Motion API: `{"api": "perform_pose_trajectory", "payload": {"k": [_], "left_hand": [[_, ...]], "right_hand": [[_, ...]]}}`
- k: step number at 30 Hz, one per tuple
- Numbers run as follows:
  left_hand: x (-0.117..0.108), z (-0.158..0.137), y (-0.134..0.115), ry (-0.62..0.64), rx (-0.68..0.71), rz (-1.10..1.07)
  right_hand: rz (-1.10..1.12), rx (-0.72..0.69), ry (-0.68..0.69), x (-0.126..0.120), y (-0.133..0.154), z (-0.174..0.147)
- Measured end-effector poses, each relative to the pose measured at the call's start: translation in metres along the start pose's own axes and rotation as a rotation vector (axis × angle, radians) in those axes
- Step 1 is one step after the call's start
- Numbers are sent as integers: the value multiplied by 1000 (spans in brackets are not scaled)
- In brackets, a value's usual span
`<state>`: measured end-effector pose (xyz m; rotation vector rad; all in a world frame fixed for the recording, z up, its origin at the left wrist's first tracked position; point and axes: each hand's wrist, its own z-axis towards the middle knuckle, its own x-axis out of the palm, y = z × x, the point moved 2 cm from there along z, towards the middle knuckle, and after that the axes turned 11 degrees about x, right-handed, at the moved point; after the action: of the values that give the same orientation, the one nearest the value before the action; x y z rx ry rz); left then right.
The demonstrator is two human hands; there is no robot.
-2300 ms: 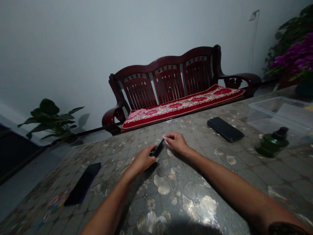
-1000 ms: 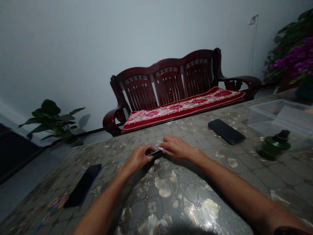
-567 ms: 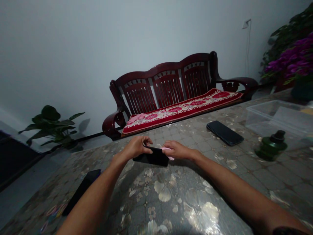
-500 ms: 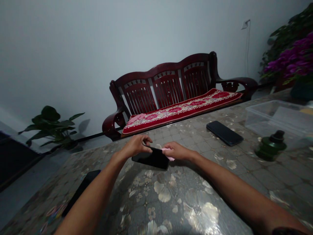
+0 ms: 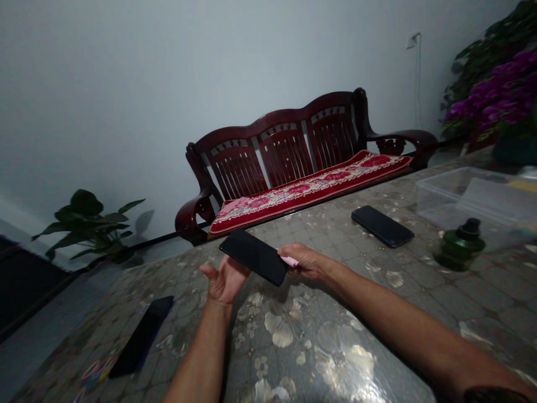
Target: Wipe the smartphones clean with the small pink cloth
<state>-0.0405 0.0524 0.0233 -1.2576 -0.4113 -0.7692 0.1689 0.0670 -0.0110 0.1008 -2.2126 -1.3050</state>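
A black smartphone [image 5: 254,256] is held tilted above the table, its dark screen facing me. My right hand [image 5: 302,260] grips its right end, with a folded pink cloth [image 5: 289,261] between the fingers. Under the phone's left part is my left hand [image 5: 226,280], palm up and thumb stretched out to the side. Its fingertips are hidden behind the phone, so I cannot tell whether they touch it. A second phone with a purple edge [image 5: 142,336] lies at the left, and a third black phone [image 5: 381,225] lies to the right.
The patterned table [image 5: 293,347] carries a green pump bottle [image 5: 459,249] and a clear plastic box [image 5: 440,196] at the right. Thin coloured bands [image 5: 96,372] lie at the lower left. Beyond are a wooden bench [image 5: 289,148] and a leafy plant [image 5: 90,224].
My left hand has let go of the phone's top edge and turned palm up beneath it. The phone's left end has risen. The purple-edged phone is now uncovered by my left arm.
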Motion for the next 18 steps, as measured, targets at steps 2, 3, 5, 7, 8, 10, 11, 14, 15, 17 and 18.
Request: {"api": "perform_pose_trajectory", "payload": {"k": [2,3,5,7,8,10,11,14,15,17,18], "left_hand": [[17,-6,20,41,-27,-27],[26,-6,28,52,-12,-42],[43,-2,38,1,41,-90],[53,6,42,-150,52,-161],[55,10,43,-237,65,-205],[54,18,43,-410,88,-287],[52,21,43,-490,87,-318],[43,25,43,-686,-5,-370],[40,26,43,-731,-51,-381],[35,25,43,-787,-126,-404],[34,25,42,-805,-151,-416]], "right_hand": [[27,-2,-6,4,1,0],[37,-2,-11,6,1,-1],[62,-15,-12,10,2,-3],[93,-33,1,12,3,-5],[106,-45,7,13,4,-5],[127,-84,-9,15,7,-6],[135,-120,-33,15,9,-6],[127,-300,-150,17,16,-8],[102,-375,-195,18,18,-9],[2,-524,-290,19,23,-13],[-67,-596,-341,19,25,-15]]}}
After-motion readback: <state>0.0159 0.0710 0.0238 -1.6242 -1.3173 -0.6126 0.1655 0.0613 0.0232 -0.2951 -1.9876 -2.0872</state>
